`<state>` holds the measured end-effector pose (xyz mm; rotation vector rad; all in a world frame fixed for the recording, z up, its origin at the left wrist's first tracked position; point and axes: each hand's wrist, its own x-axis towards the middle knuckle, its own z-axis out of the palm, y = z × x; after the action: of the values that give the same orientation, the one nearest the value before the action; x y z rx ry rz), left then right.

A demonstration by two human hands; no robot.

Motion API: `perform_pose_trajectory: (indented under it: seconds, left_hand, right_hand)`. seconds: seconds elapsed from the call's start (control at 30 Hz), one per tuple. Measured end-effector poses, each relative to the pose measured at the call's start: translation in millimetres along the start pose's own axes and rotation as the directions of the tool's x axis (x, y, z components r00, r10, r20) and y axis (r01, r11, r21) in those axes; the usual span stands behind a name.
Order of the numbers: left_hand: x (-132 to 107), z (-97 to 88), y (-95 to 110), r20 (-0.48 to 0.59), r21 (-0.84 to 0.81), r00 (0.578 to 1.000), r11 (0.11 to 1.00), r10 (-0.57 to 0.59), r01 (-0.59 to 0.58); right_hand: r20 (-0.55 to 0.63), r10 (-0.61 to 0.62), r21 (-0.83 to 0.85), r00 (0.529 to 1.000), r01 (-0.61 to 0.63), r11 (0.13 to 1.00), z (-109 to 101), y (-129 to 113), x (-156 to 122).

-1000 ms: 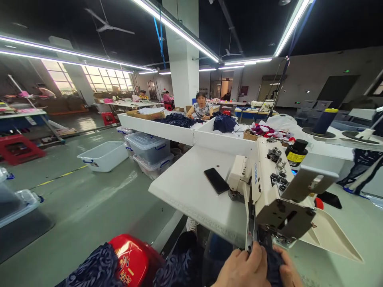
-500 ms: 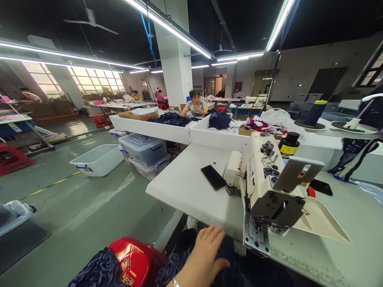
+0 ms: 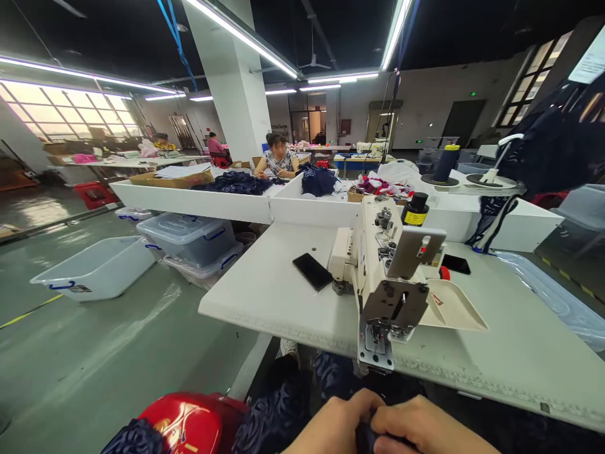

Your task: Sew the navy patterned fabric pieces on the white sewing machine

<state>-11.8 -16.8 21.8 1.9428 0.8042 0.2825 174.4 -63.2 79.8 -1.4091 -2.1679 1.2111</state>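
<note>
At the bottom edge, my left hand [image 3: 338, 424] and my right hand [image 3: 416, 424] are together, fingers curled around a piece of dark navy cloth [image 3: 365, 436]. Both hands are partly cut off by the frame, and most of the cloth is hidden. Just beyond them stands a cream sewing machine [image 3: 371, 252] with its needle end facing me at the table's front edge. Dark patterned fabric [image 3: 276, 410] lies over my lap. On the white sewing table [image 3: 265, 296], a black phone [image 3: 312, 271] rests left of the machine.
Left of me is a red stool [image 3: 189, 416] with navy cloth [image 3: 135, 439]. Plastic bins [image 3: 94, 271] stand on the floor. Right of the machine are a cream tray [image 3: 456, 309] and a second phone [image 3: 456, 264]. A co-worker [image 3: 278, 161] sits beyond the white divider [image 3: 312, 211].
The view has turned to the right. One outstretched hand showed before, with fingers apart; now both hands are in view, closed on dark cloth below the machine.
</note>
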Motion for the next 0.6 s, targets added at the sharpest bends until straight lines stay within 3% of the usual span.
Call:
perform_pose_trajectory:
  seconds: [0.07,0.13,0.23,0.3,0.37,0.43,0.53,0.6]
  left_hand:
    - [0,-6.5,10,-0.114,0.024,0.986,0.992,-0.122,0.126]
    - [3,-13.7,17,-0.275,0.050,0.956,0.991,-0.103,0.121]
    - [13,-20.0,17,-0.439,0.184,0.898,0.981,0.020,0.068]
    - [21,-19.6,13,-0.515,0.371,0.836,0.928,0.191,0.017]
    - [26,-16.7,9,-0.494,0.573,0.755,0.815,0.431,-0.090]
    - [28,-12.0,6,-0.339,0.718,0.708,0.657,0.620,-0.231]
    - [28,-1.7,2,-0.159,0.833,0.706,0.477,0.691,-0.280]
    - [29,5.8,0,-0.173,0.884,0.727,0.430,0.664,-0.183]
  right_hand:
    - [-0.111,0.034,0.023,0.993,-0.032,0.999,-10,17,2]
    - [-0.282,0.104,0.100,0.954,-0.079,0.992,-20,38,6]
    - [-0.465,0.202,0.203,0.862,-0.119,0.972,-27,62,17]
    - [-0.541,0.209,0.217,0.815,-0.105,0.971,-26,70,26]
    - [-0.608,0.173,0.202,0.775,-0.060,0.978,-24,73,36]
    - [-0.655,0.130,0.177,0.745,-0.016,0.984,-22,73,45]
    - [-0.687,0.108,0.191,0.719,0.036,0.981,-23,72,55]
    - [-0.685,0.127,0.234,0.718,0.051,0.971,-25,71,57]
